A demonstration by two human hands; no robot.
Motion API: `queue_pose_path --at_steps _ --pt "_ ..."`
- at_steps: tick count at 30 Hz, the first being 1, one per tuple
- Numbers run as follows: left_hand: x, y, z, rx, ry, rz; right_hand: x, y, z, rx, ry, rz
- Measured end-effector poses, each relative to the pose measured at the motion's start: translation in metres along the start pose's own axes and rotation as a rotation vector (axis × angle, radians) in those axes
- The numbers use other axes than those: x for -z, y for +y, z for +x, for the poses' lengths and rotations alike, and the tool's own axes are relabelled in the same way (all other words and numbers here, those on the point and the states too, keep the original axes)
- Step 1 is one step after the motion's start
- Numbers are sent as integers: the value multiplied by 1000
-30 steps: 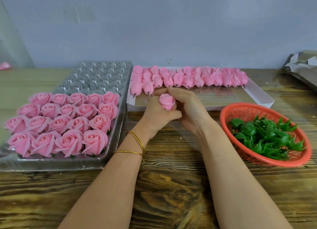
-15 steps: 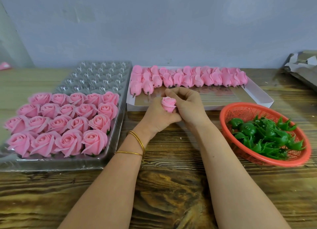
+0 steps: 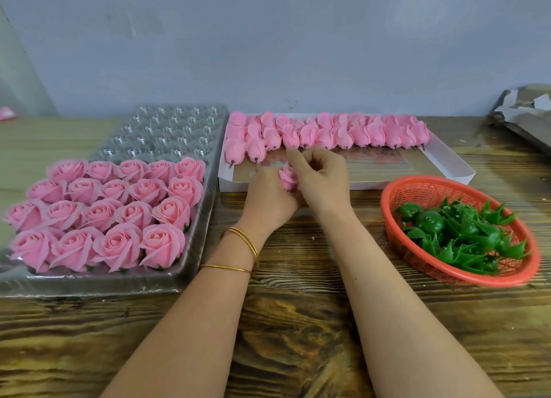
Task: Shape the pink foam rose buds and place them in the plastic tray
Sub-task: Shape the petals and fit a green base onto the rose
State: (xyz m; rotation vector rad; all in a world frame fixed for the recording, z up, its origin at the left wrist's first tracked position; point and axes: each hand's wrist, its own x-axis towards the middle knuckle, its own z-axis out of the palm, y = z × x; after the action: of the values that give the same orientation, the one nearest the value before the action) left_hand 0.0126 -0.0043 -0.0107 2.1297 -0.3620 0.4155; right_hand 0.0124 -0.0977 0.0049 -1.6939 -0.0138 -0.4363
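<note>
Now the right hand (image 3: 321, 183) has raised its fingers to pinch a petal of the rose bud (image 3: 288, 179), which the left hand (image 3: 268, 197) grips near the tray (image 3: 195, 260), so shaping seems unfinished.

Bright, soft, even light falls from above, and shadows on the brown wooden table (image 3: 298, 323) are faint and short. Small white glints sparkle on the empty cups of the clear plastic tray (image 3: 167, 129). The left hand (image 3: 268, 197), the right hand (image 3: 323, 182) and the pink foam rose bud (image 3: 288, 179) between them look slightly smeared. Wide-angle distortion bends the table's lines near the frame's edges, and the corners look soft.
</note>
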Motion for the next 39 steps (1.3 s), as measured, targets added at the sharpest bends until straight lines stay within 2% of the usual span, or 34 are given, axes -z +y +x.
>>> queue_pose_path --at_steps 4,10,15,21,28,35,39 --pt "-1 -3 2 -10 42 53 -6 1 -3 36 31 -106" --pt "-1 0 2 18 72 103 -10 0 -8 66 79 -113" --pt "1 3 -1 60 84 -32 -13 2 -10 87 61 -153" --pt "3 9 -3 104 127 -97 -16 2 -11 73 -10 -60" --pt "0 1 2 76 169 -57 -14 1 -10 -5 -146 42" --pt "-4 -1 6 23 112 52 -7 -4 -11 -266 -340 343" --pt "-4 -2 4 40 134 -54 -1 -6 -10 -322 -423 391"
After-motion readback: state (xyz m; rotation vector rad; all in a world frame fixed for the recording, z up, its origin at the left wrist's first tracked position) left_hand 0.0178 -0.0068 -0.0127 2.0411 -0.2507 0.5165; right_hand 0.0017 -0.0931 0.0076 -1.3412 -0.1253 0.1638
